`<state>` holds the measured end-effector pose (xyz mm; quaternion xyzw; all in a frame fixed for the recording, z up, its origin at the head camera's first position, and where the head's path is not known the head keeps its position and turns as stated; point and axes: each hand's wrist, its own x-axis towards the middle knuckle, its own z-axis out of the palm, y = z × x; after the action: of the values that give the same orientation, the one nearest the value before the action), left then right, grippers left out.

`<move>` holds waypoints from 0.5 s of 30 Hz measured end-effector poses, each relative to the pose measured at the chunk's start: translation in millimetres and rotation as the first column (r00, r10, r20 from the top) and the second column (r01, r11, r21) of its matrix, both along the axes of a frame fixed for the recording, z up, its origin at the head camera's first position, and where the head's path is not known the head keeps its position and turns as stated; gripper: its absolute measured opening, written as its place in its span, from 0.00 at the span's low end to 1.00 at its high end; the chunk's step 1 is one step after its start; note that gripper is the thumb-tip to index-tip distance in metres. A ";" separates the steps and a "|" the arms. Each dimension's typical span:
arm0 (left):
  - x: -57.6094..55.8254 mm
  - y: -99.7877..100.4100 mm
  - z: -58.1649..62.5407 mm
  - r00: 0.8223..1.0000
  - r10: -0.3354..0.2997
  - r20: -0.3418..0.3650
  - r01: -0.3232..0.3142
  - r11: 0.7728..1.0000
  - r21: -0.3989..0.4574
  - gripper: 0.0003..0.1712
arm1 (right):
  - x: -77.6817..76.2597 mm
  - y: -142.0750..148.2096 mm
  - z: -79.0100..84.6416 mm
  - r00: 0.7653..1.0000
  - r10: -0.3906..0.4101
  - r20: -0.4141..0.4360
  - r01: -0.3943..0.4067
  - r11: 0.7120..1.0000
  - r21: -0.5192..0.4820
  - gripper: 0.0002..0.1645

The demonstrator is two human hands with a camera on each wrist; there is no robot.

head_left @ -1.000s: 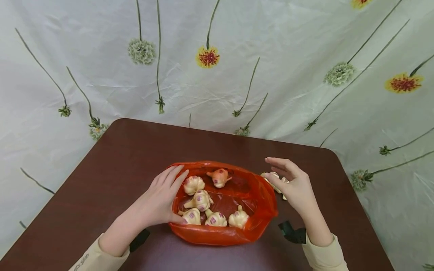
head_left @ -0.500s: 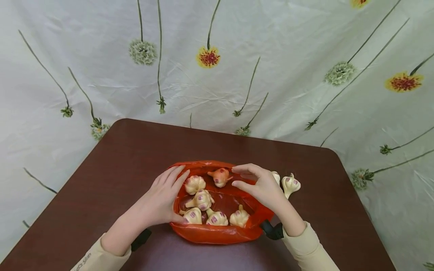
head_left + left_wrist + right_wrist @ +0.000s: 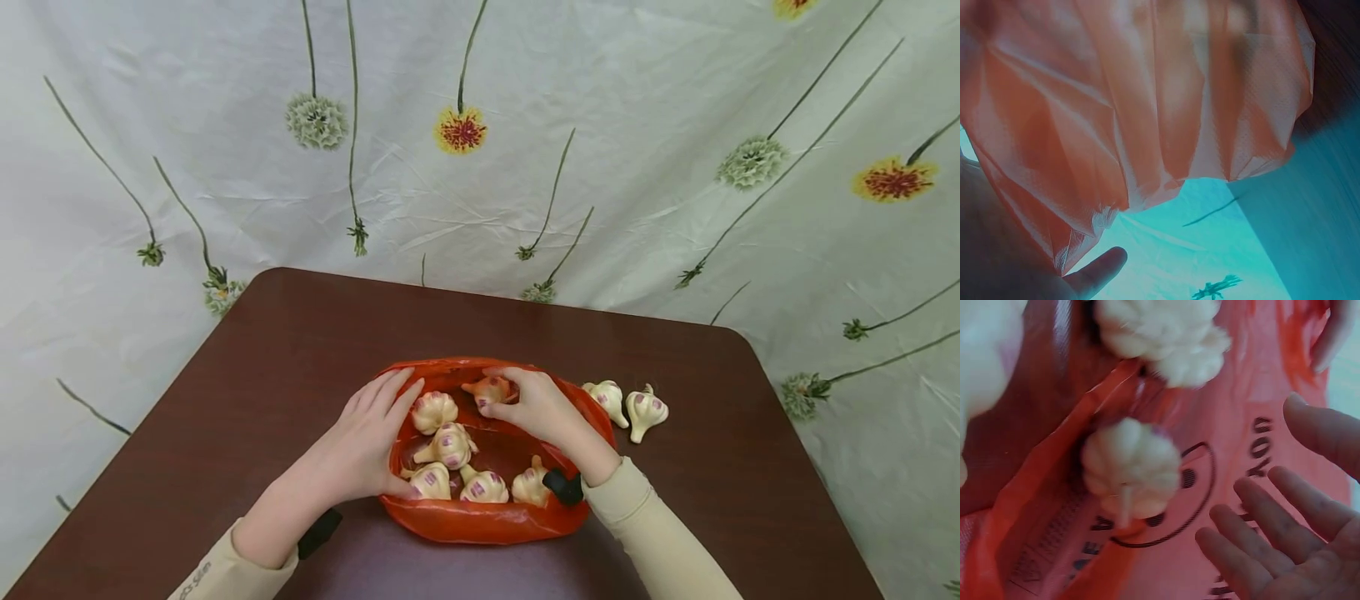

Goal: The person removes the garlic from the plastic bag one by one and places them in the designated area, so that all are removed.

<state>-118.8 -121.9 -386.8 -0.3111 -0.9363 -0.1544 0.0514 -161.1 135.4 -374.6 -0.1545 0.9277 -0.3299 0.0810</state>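
Note:
An orange-red plastic bag [image 3: 480, 523] lies with its mouth spread, several garlic bulbs [image 3: 448, 446] inside it. My left hand [image 3: 352, 450] rests along the bag's left rim, fingers extended and spread from the thumb; in the left wrist view the bag film [image 3: 1147, 125] covers most of the hand. Over the bag's far right part reaches my right hand [image 3: 540, 407], its fingers and thumb on either side of the back garlic bulb [image 3: 489, 393]. In the right wrist view that hand [image 3: 1297, 525] is spread, with a gap between its fingers and a garlic bulb [image 3: 1132, 469].
Two more garlic bulbs [image 3: 606, 398] lie on the brown table [image 3: 337, 321] right of the bag. Behind the table hangs a white cloth [image 3: 637, 167] printed with flowers. Black straps [image 3: 562, 486] show at the wrists.
My right hand has moved left, from beside the bag's right rim to over the back garlic bulb, uncovering the two bulbs on the table. The left hand stays at the left rim.

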 end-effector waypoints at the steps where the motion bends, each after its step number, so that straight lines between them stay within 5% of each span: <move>1: -0.3 0.2 0.0 1.000 -0.001 0.000 0.001 1.000 0.000 0.71 | -2.9 0.1 -2.3 1.000 -0.015 0.013 0.015 1.000 0.003 0.31; 10: -1.5 0.8 1.0 0.999 -0.004 0.035 0.003 1.000 0.015 0.71 | -20.1 -0.6 -22.0 0.981 -0.079 0.176 0.081 0.997 -0.002 0.40; 15: -1.6 1.5 2.3 0.999 -0.004 0.040 0.003 1.000 0.011 0.71 | -27.3 -6.8 -31.9 0.990 -0.034 0.136 0.029 0.999 0.033 0.38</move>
<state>-120.4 -120.4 -384.5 -0.3091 -0.9358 -0.1661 0.0340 -188.4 128.6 -406.5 -0.1157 0.9273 -0.3266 0.1416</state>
